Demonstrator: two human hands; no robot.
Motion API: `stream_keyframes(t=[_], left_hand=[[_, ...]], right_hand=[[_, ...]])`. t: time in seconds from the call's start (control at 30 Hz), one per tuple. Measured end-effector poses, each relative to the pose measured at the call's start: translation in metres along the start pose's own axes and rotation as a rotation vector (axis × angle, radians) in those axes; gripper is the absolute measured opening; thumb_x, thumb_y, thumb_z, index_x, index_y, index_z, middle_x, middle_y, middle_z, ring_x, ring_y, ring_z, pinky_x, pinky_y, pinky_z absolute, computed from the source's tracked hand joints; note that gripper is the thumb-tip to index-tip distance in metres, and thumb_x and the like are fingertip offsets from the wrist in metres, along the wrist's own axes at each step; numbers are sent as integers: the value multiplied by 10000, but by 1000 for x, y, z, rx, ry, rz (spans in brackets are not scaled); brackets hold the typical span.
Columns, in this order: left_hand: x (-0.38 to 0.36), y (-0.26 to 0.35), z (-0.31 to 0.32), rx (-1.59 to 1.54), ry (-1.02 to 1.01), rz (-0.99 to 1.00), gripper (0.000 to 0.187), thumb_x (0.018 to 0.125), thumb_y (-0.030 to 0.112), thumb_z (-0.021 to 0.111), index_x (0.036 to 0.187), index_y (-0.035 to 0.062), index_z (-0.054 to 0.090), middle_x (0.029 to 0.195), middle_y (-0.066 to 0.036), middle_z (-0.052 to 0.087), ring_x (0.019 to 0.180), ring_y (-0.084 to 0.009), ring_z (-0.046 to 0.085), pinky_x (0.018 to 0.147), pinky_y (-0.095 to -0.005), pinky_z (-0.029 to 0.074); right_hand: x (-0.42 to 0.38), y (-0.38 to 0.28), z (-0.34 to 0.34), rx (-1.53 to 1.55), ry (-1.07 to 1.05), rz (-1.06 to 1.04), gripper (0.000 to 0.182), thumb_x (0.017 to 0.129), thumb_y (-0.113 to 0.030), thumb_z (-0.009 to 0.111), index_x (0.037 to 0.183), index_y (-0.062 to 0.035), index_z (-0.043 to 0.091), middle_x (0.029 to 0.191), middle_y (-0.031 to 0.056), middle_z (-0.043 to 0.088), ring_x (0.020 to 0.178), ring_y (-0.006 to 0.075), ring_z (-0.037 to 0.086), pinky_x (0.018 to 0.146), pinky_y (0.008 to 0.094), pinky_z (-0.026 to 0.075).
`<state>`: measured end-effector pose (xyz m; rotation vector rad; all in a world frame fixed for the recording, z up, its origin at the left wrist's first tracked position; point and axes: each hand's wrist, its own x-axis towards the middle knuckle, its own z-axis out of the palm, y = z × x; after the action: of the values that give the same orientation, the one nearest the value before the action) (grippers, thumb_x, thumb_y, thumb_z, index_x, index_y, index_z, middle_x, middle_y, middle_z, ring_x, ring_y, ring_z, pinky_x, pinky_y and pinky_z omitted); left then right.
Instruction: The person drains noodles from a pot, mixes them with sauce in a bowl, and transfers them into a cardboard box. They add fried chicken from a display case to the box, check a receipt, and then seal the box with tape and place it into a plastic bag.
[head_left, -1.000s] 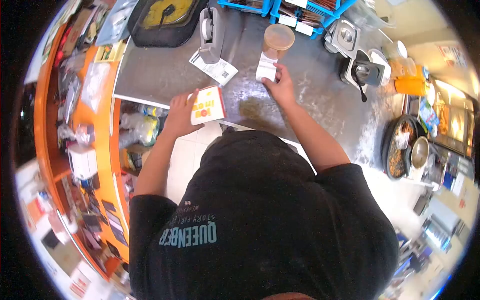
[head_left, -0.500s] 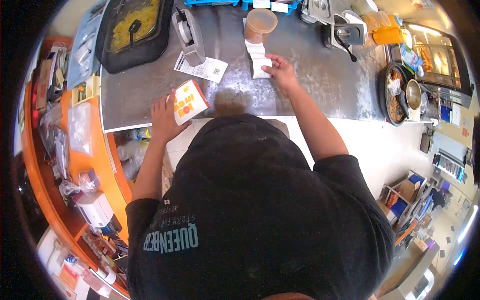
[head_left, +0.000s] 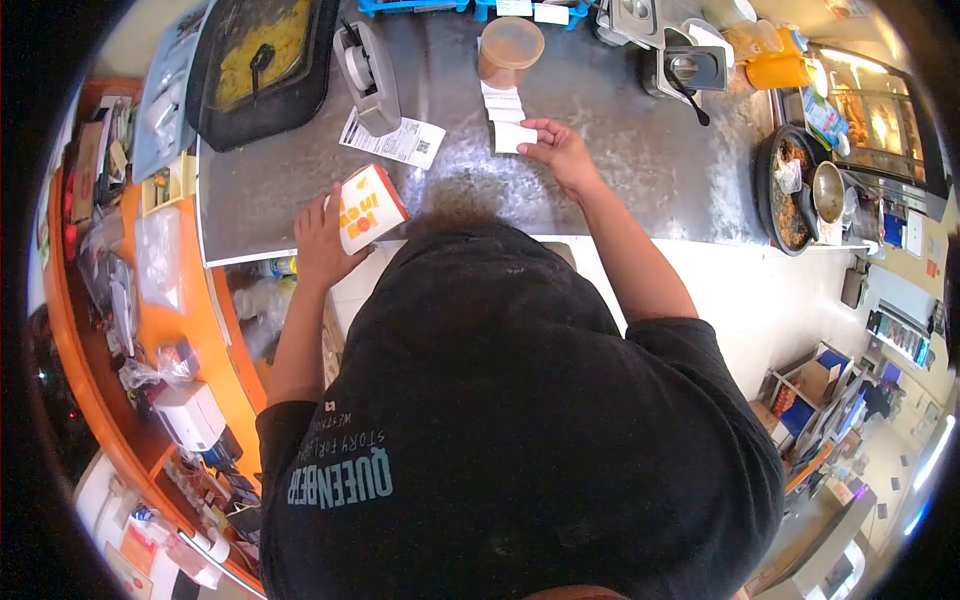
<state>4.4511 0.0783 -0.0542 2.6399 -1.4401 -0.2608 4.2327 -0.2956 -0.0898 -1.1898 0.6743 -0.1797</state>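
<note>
My left hand (head_left: 322,240) grips a white paper food carton (head_left: 366,208) with orange and red print, tilted near the counter's front edge. Thumb and fingers of my right hand (head_left: 562,158) pinch the near end of a creased white paper slip (head_left: 511,137). The far end of that slip runs up to a round plastic tub (head_left: 511,52) with brownish contents. A tape dispenser (head_left: 374,85) stands on a printed receipt (head_left: 415,143) beyond the carton.
On the metal counter (head_left: 620,190), a black tray of yellow food (head_left: 262,65) stands far left. Metal containers (head_left: 690,70) sit at the back right, near a black pan (head_left: 785,205). Blue baskets (head_left: 415,5) line the back. Orange shelving (head_left: 215,300) runs along my left.
The carton and my left hand have shifted slightly left and nearer to me. My right hand stays on the paper slip, with its grip a little changed. The whole view has shifted slightly.
</note>
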Motion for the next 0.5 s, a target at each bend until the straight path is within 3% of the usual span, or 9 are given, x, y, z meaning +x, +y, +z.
stream_keyframes(t=[0.27,0.5], left_hand=[[2,3,2,5,36,-9,1240,574,424,919,1574,110,257,1357,-192,449,1265,-410,428,1081,-530,323],[3,5,-4,-1,39,5,1217,569,411,920,1557,85,288,1341,-193,458,1244,-406,433,1082,-529,326]], right_hand=[[3,4,2,-29,28,-26,289,876,61,711,1145,24,612,1033,96,719,921,132,681,817,260,558],[6,29,-8,-139,64,-92,267,897,42,698,1150,20,618,995,77,723,900,97,666,781,227,525]])
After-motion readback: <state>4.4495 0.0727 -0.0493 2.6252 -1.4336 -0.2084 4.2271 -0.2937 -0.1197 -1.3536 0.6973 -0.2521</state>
